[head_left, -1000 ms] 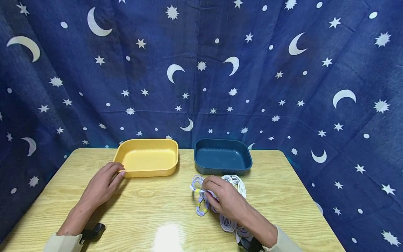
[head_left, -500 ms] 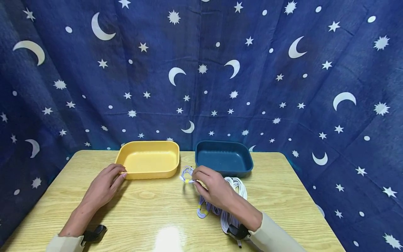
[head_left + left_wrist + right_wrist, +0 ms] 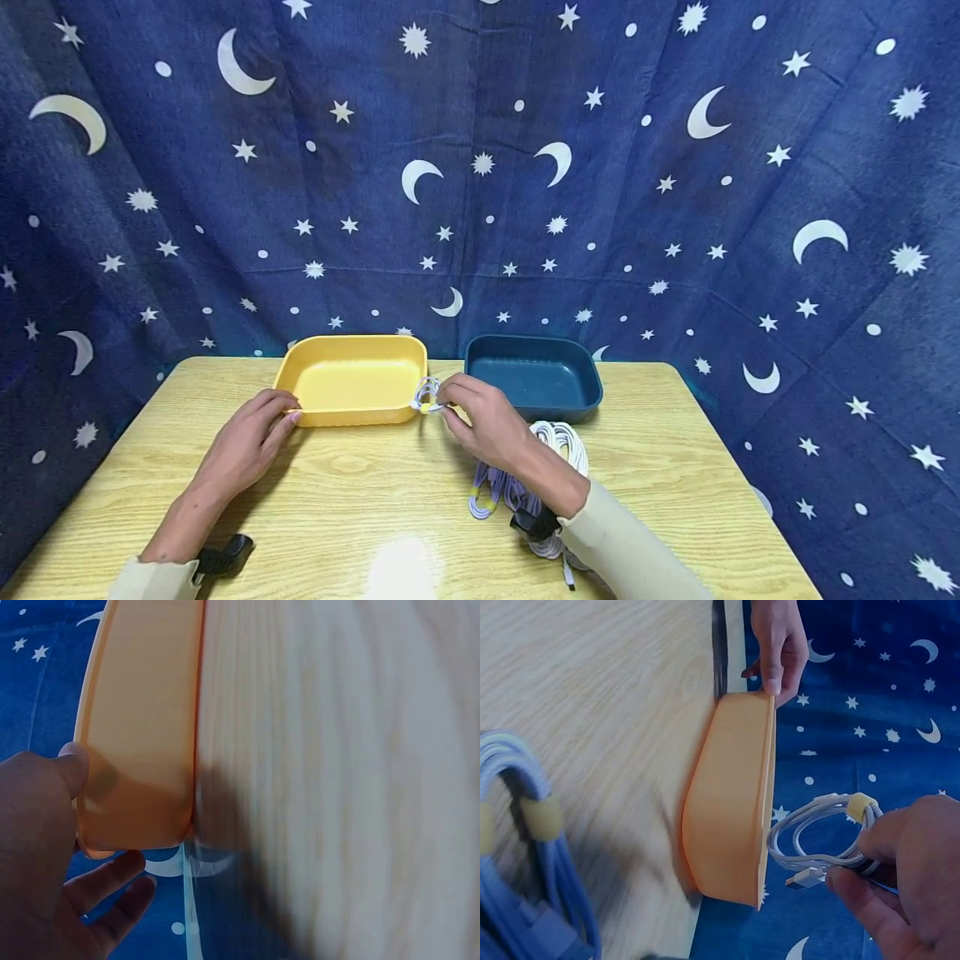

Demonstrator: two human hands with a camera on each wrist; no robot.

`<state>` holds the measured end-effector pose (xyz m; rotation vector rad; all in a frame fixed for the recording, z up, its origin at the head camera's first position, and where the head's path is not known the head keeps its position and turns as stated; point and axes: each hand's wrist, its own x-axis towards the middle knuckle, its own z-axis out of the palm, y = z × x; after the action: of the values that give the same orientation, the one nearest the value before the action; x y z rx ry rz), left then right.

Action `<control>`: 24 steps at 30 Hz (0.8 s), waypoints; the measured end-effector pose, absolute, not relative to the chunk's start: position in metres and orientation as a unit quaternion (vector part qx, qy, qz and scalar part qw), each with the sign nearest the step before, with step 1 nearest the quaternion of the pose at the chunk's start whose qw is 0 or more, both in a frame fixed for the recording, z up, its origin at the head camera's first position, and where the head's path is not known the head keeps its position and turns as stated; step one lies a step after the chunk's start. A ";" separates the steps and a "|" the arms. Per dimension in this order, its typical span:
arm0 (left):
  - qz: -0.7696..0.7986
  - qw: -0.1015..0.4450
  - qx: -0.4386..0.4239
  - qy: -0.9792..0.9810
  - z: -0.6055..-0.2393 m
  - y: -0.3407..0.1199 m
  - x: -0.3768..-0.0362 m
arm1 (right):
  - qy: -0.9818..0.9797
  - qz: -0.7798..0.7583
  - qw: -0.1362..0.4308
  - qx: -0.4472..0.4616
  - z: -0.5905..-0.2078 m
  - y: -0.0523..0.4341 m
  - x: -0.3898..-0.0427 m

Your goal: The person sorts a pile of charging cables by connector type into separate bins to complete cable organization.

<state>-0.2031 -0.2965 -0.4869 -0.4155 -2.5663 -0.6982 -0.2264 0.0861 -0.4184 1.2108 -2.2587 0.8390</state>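
Observation:
My left hand (image 3: pixel 251 437) grips the near left corner of the yellow bin (image 3: pixel 352 416), thumb on the rim in the left wrist view. Between thumb and fingers, my right hand (image 3: pixel 483 417) pinches a small coiled USB cable (image 3: pixel 817 832), pale lilac with a yellow band and a metal plug showing. That coil hangs at the bin's right end, overlapping its rim in the head view. Under my right forearm lie more coiled cables: a lilac one with yellow bands (image 3: pixel 482 502) and a larger white coil (image 3: pixel 570 446), both partly hidden by the arm.
A dark blue bin (image 3: pixel 532 412) stands right of the yellow one at the back of the wooden table (image 3: pixel 337 500). Behind the table's far edge hangs a blue curtain (image 3: pixel 480 242) with moons and stars.
My right hand has lifted the small cable coil off the pile and carried it left to the yellow bin's right end. My left hand stays on the bin's corner.

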 end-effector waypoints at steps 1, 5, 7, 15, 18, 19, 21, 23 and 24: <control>-0.253 0.222 -0.150 -0.930 -0.487 -0.296 -0.203 | -0.815 0.306 0.222 0.439 -0.419 0.084 -0.228; -0.254 0.218 -0.146 -0.931 -0.485 -0.296 -0.203 | -0.809 0.309 0.234 0.443 -0.420 0.074 -0.234; -0.253 0.220 -0.146 -0.931 -0.485 -0.296 -0.203 | -0.810 0.308 0.238 0.439 -0.421 0.069 -0.238; -0.255 0.223 -0.151 -0.929 -0.487 -0.297 -0.202 | -0.826 0.302 0.234 0.415 -0.428 0.047 -0.251; -0.256 0.227 -0.153 -0.927 -0.489 -0.297 -0.201 | -0.834 0.292 0.230 0.407 -0.430 0.038 -0.255; -0.256 0.227 -0.153 -0.927 -0.489 -0.297 -0.201 | -0.837 0.288 0.231 0.404 -0.430 0.036 -0.257; -0.258 0.227 -0.155 -0.926 -0.489 -0.297 -0.202 | -0.843 0.279 0.232 0.396 -0.431 0.031 -0.259; -0.257 0.226 -0.155 -0.927 -0.487 -0.298 -0.203 | -0.848 0.274 0.236 0.387 -0.429 0.026 -0.263; -0.256 0.225 -0.155 -0.927 -0.486 -0.299 -0.203 | -0.851 0.272 0.237 0.383 -0.429 0.023 -0.265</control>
<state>-0.2034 -0.2985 -0.4865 -0.4269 -2.5571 -0.7071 -0.2650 0.0232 -0.4290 1.0504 -2.3317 0.7444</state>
